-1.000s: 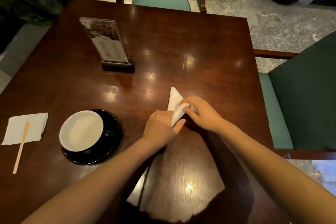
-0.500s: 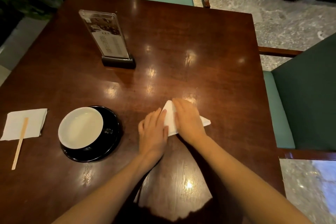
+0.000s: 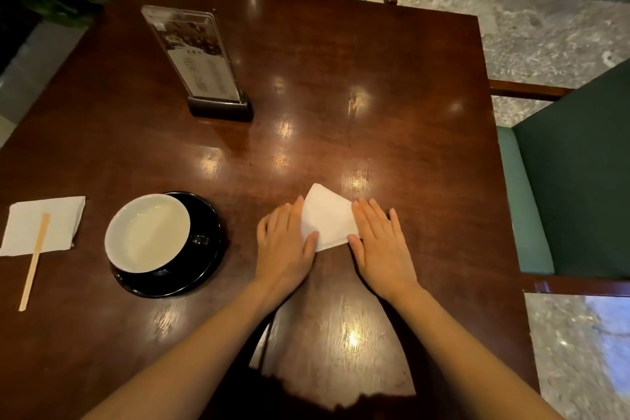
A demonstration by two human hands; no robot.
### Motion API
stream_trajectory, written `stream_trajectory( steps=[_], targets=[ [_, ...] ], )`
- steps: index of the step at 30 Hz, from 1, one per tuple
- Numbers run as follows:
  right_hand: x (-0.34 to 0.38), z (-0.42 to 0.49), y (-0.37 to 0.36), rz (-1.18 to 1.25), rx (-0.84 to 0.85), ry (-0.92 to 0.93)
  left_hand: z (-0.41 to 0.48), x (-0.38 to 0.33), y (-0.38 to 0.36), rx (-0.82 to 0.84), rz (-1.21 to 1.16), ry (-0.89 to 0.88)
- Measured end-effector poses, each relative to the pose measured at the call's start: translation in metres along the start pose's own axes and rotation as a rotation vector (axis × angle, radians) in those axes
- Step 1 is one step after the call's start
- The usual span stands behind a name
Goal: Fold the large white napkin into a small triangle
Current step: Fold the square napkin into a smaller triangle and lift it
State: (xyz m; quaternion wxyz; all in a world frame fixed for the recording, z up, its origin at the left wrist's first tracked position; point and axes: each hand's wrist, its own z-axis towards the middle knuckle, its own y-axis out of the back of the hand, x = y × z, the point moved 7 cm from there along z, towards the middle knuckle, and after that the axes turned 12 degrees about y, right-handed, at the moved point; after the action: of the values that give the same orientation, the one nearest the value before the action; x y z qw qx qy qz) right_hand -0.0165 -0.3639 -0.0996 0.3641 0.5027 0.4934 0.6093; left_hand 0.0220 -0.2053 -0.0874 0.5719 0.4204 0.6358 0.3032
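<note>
The white napkin (image 3: pixel 328 217), folded to a small triangle, lies flat on the dark wooden table (image 3: pixel 375 78), its tip pointing away from me. My left hand (image 3: pixel 285 242) rests flat, palm down, on its left edge, with the thumb on the napkin's near side. My right hand (image 3: pixel 381 242) lies flat over the napkin's right corner, which it hides. Both hands have straight fingers and grip nothing.
A white cup on a black saucer (image 3: pixel 163 245) stands to the left. Further left lies another napkin (image 3: pixel 44 223) with a wooden stirrer (image 3: pixel 34 261) on it. A menu stand (image 3: pixel 201 61) rises at the back left. Green chairs (image 3: pixel 576 187) flank the table's right and far sides.
The hands went from pinching the napkin to pressing it flat. Since half a second ago they have slid apart, uncovering the middle of the triangle.
</note>
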Motion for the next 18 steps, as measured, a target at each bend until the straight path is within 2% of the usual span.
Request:
stream_trajectory(
  steps=[3,5,8,11,14,18],
  targets=[
    [0.0,0.001,0.001,0.042,-0.011,0.013,0.033,-0.008,0.004,0.103,-0.182,0.176],
    [0.0,-0.001,0.002,0.067,-0.038,0.023,0.052,-0.015,0.003,0.207,-0.308,0.23],
    [-0.001,-0.002,0.006,0.188,-0.116,0.013,0.058,-0.019,0.009,0.218,-0.479,0.23],
    [-0.006,0.007,0.024,0.393,-0.249,-0.083,0.043,-0.018,0.011,0.257,-0.655,0.253],
    [0.001,0.025,0.053,0.482,-0.401,-0.028,0.032,-0.022,0.012,0.276,-0.741,0.206],
    [0.014,0.048,0.067,0.583,-0.335,0.114,0.028,-0.031,0.02,0.259,-0.795,0.148]
  ],
)
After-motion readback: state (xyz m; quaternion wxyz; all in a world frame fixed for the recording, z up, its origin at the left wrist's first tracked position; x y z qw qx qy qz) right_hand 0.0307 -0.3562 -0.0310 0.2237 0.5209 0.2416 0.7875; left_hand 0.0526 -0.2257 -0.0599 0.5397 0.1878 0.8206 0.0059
